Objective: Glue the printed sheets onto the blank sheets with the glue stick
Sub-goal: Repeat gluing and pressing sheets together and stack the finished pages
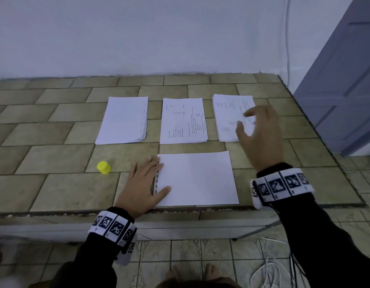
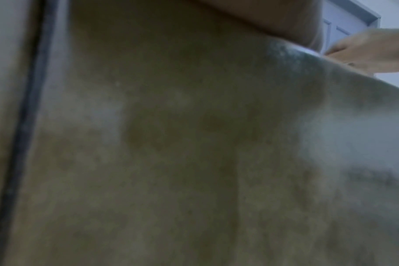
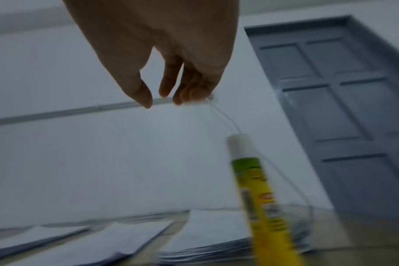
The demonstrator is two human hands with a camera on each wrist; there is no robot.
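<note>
Two hands: left hand [image 1: 143, 181] flat on blank sheet [image 1: 197, 178]; right hand [image 1: 261, 132] spread, hiding glue stick [image 3: 260, 194].

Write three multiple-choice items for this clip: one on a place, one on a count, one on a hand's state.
1. Where is the yellow cap? A left of the left hand; B under the table; C on the floor.
2. How many paper stacks lie in the far row? A two; B three; C five.
3. What is the left hand doing? A lifting a sheet; B gripping the cap; C resting flat on the near blank sheet.

A: it stands on the tiled table beside that hand.
B: three lie side by side.
C: straight fingers lie on its left edge.
</note>
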